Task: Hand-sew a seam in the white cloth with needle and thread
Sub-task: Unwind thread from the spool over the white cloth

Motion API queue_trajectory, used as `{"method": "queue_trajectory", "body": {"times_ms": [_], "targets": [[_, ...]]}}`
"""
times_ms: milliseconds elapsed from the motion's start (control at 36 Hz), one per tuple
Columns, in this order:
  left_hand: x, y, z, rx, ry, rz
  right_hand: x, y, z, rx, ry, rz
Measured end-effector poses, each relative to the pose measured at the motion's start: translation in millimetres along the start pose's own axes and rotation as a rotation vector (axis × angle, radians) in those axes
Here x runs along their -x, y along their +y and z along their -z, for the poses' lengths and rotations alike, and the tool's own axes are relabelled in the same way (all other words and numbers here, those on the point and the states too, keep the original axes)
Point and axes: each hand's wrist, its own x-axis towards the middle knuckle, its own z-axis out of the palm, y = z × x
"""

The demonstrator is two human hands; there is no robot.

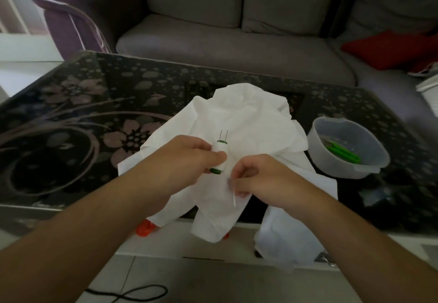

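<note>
The left hand curls its fingers and thumb around a small spool of white thread with green ends, from whose top two thin metal pins stick up. Just beside it, the right hand has its fingers bent together, pinching a thin white strand or sliver that hangs below them; whether that is thread or a needle is too blurred to tell. Under both hands the crumpled white cloth lies on the dark floral glass table, draping over its near edge. A translucent plastic bowl to the right holds green-handled snips.
</note>
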Motion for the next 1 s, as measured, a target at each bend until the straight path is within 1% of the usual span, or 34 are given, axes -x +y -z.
{"method": "queue_trajectory", "body": {"times_ms": [167, 306, 361, 472, 611, 806, 889, 1000], "targets": [[-16.1, -9.0, 0.2, -0.077, 0.008, 0.008, -8.4, -4.9, -0.7, -0.169, 0.005, 0.037], [-25.5, -18.7, -1.8, -0.136, 0.056, -0.049, -2.7, -8.3, 12.4, -0.045, 0.006, 0.013], [-27.2, -19.6, -2.9, -0.187, 0.043, -0.098, 1.6, -5.1, 19.0, 0.028, 0.004, -0.032], [-32.0, -19.1, -4.5, -0.311, 0.059, -0.185, 8.1, 2.0, 22.6, 0.134, -0.052, -0.127], [-29.6, -13.8, -9.5, -0.381, 0.084, -0.214, 11.8, 3.7, 16.4, 0.149, -0.049, -0.142], [-17.2, -10.4, -27.2, -0.509, 0.152, -0.360, 8.6, 11.2, 7.2, 0.260, 0.040, -0.146], [-13.9, -11.8, -32.9, -0.539, 0.165, -0.378, 7.2, 14.3, 5.5, 0.290, 0.059, -0.154], [-10.9, -14.1, -33.7, -0.521, 0.159, -0.375, 7.7, 14.9, 6.5, 0.269, 0.065, -0.156]]}}
